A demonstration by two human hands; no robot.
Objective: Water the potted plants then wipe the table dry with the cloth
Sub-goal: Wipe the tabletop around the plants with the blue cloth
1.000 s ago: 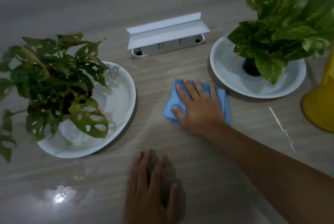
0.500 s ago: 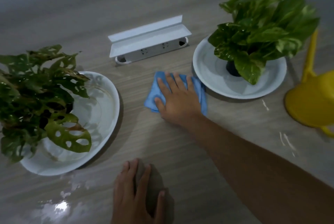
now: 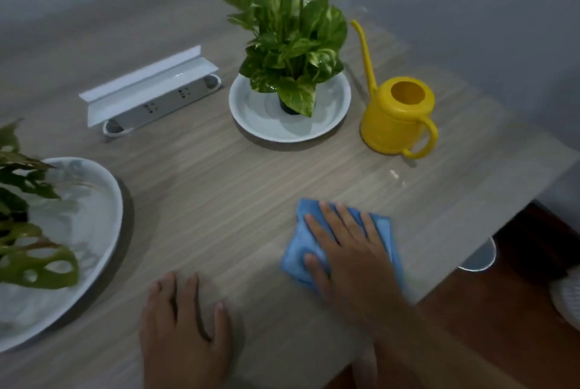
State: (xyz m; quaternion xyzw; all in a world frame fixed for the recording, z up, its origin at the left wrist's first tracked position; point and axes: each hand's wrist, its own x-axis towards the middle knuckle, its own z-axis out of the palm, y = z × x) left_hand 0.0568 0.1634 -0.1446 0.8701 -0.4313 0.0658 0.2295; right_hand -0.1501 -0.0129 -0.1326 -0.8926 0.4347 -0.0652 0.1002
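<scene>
My right hand (image 3: 348,250) lies flat with straight fingers on the blue cloth (image 3: 301,231), pressing it to the wooden table (image 3: 219,187) near the right edge. My left hand (image 3: 182,329) rests flat on the table near the front edge, holding nothing. A pothos plant (image 3: 288,43) in a dark pot stands on a white plate (image 3: 260,118) at the back. The holey-leafed plant (image 3: 22,225) sits on a larger white plate (image 3: 94,219) at the left. The yellow watering can (image 3: 395,115) stands right of the pothos.
A white power-socket box (image 3: 147,90) with its lid up sits at the back. A few water drops (image 3: 397,176) glint in front of the can. The table's right edge drops to a dark floor (image 3: 502,310).
My right hand has slid the cloth from between the two plates toward the front right of the table. The view has swung right, bringing the whole watering can in.
</scene>
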